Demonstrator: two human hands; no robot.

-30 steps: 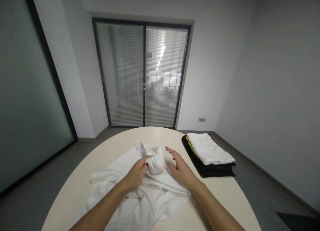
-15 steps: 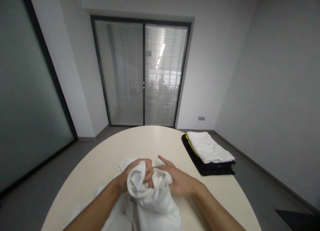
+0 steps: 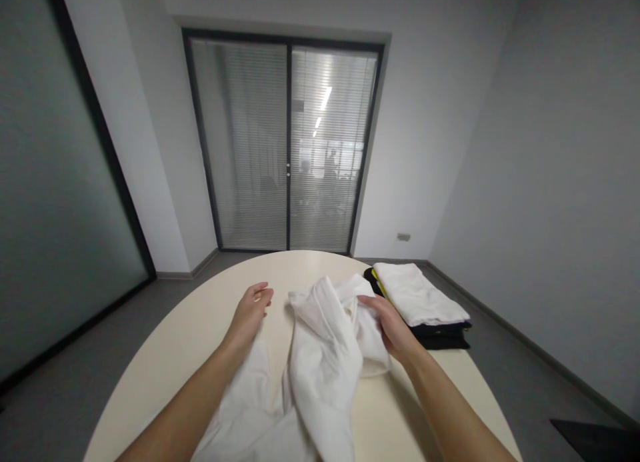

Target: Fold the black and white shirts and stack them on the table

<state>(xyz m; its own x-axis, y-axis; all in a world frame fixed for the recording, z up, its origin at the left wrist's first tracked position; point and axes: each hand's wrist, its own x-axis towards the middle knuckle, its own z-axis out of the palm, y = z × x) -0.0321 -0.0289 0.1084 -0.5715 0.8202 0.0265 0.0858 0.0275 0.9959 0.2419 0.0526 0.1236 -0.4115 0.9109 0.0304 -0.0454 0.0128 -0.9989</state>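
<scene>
A crumpled white cloth garment (image 3: 325,355) lies over the near part of the table, with one long tube of it, like a leg or sleeve, raised in folds at the middle. My right hand (image 3: 393,325) grips that tube near its far end, thumb on top and the other fingers hidden behind the fabric. To the left, my left hand (image 3: 250,312) is off the raised tube, its fingers loosely curled and apart with nothing in them. Another part of the garment stretches beneath my left wrist. The near end runs out of view at the bottom.
The round cream table (image 3: 200,329) fills the lower view. At its right edge sits a stack of folded clothes, a white one (image 3: 417,295) on top, with yellow and black ones (image 3: 443,337) under it. A glass door (image 3: 287,142) with blinds stands beyond.
My left hand has let go of the bunched fabric and moved left. My right hand has shifted right and now grips the cloth, whose tube has opened out lengthwise away from me.
</scene>
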